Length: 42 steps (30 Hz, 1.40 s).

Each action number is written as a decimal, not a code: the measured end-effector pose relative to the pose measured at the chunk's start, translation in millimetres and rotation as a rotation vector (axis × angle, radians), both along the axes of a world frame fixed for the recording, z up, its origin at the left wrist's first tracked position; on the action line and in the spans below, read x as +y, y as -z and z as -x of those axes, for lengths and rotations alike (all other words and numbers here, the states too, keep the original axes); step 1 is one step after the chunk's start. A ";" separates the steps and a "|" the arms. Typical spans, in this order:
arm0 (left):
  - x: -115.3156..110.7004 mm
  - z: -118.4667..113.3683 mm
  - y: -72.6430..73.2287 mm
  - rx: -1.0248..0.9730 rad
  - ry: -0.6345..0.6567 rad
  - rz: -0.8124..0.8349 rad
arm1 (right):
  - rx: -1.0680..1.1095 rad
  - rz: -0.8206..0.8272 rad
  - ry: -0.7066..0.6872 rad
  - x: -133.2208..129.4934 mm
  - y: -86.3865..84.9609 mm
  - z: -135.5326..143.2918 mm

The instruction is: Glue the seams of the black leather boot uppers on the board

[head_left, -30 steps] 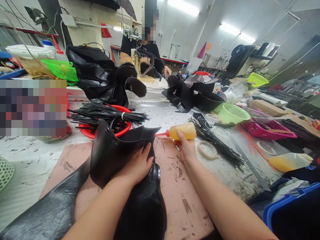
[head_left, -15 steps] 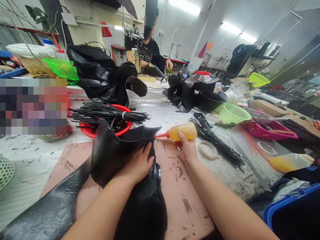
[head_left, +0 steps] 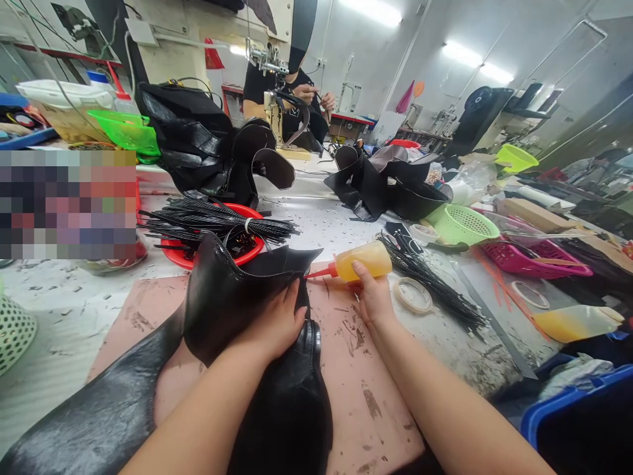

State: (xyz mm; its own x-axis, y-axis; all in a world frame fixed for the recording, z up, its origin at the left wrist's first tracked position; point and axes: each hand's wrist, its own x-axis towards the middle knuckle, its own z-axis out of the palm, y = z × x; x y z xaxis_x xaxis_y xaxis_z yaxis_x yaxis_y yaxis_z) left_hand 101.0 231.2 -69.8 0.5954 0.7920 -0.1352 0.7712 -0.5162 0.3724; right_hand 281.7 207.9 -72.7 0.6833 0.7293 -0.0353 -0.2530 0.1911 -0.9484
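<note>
- Left hand (head_left: 279,320): laid over the black leather piece (head_left: 232,297), fingers extended and slightly spread, thumb apart. Grip open, not wrapped around anything.
- Right hand (head_left: 374,295): grip closed around the squeeze bottle (head_left: 368,258), thumb on the near side.
- Squeeze bottle: held on its side, yellow contents visible. The red nozzle (head_left: 324,270) points left, its tip at the right edge of the leather piece; actual contact cannot be determined.
- Black leather piece: located in front of the person, over the pink mat (head_left: 368,409), with a zipper-like trim along its upper edge. More black leather (head_left: 96,402) extends to the lower left.
- Pink mat: flat on the desk (head_left: 64,303), marked with dark smears.
- Red basket (head_left: 173,256): just beyond the leather piece, with a tied bundle of black strips (head_left: 198,221) lying across it.
- Right side: a tape roll (head_left: 410,307) lies near the right hand, beside a bundle of thin black cords (head_left: 435,284); a metal ruler (head_left: 494,320) lies farther right.
</note>
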 end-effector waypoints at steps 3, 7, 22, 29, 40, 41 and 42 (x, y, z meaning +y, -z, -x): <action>-0.4 0.2 0.7 -0.012 -0.002 0.008 | -0.010 0.001 -0.017 -2.5 -0.1 0.6; -1.5 -0.7 -1.6 0.002 -0.010 0.022 | -0.011 0.001 -0.028 -8.1 -1.4 2.1; -1.7 -2.1 -4.7 -0.003 -0.005 0.009 | -0.004 0.017 0.014 -12.6 0.7 2.8; -1.5 -1.4 -3.4 0.000 0.004 0.002 | -0.013 0.038 -0.041 -17.7 0.1 1.9; -0.3 3.7 -8.9 0.042 0.025 0.058 | -0.011 0.043 -0.037 -41.0 -2.3 5.5; 0.2 4.6 -9.0 0.048 0.033 0.061 | -0.006 0.048 -0.041 -42.8 -2.8 6.1; 0.8 5.4 -9.0 0.052 0.042 0.063 | -0.002 0.052 -0.043 -44.5 -3.3 6.6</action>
State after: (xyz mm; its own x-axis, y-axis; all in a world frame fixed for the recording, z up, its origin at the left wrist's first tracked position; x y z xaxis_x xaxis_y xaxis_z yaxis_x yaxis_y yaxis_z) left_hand 95.7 232.1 -60.8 0.6187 0.7555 -0.2153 0.7686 -0.5255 0.3648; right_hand 275.1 163.4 -69.4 0.6512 0.7555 -0.0722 -0.2578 0.1307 -0.9573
